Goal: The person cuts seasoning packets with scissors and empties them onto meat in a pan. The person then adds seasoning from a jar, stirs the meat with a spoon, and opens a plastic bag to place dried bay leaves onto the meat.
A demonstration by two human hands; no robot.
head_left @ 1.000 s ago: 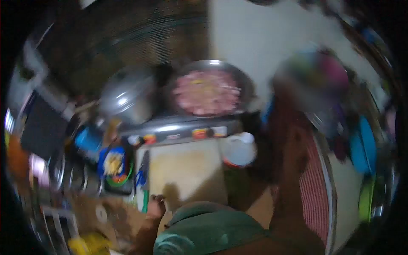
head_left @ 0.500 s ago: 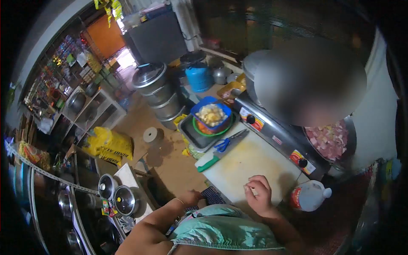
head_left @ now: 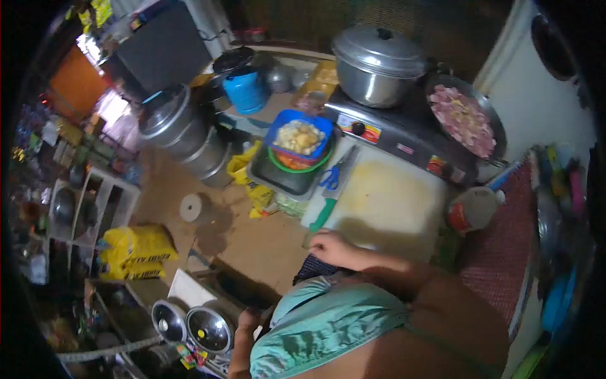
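My right hand is at the near left corner of the white cutting board, its fingers bent together just above a dark checkered cloth; whether they grip anything is unclear. Close to it lies the green-handled knife, with blue-handled scissors on its blade. My left hand hangs low beside the green garment, dim and blurred, its fingers not readable. Beyond the board, a blue basket of pale pieces rests over a green-rimmed one in a grey tray.
A lidded pot and a pan of cut meat stand on the stove. A white jug is right of the board. Steel bowls sit at the lower left, near a yellow bag.
The view has swung left, then slightly back. My right hand has moved from over the board to its near left corner. My left hand has drawn away from the dark cloth, down beside the garment.
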